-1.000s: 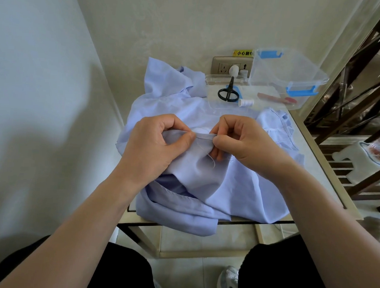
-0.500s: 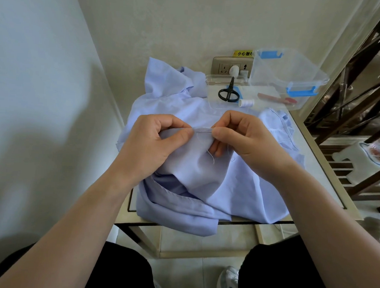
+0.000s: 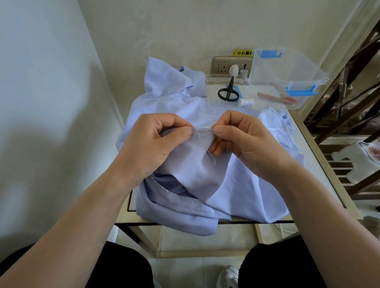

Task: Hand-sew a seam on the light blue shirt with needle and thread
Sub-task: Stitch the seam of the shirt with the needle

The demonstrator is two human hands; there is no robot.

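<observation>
Both hands pinch: the left hand (image 3: 153,141) grips a raised fold of the light blue shirt (image 3: 248,192) heaped on the surface (image 3: 320,174), and the right hand (image 3: 247,140) holds the needle (image 3: 205,129), its tip seemingly hidden in cloth; the thread (image 3: 212,157) is faint.

Both forearms are bare as far as the view reaches, and my left hand (image 3: 153,141) and right hand (image 3: 249,140) are uncovered. I wear black trousers (image 3: 288,272) over both thighs. One foot has a grey-and-white trainer (image 3: 229,284) with a dark side panel.
</observation>
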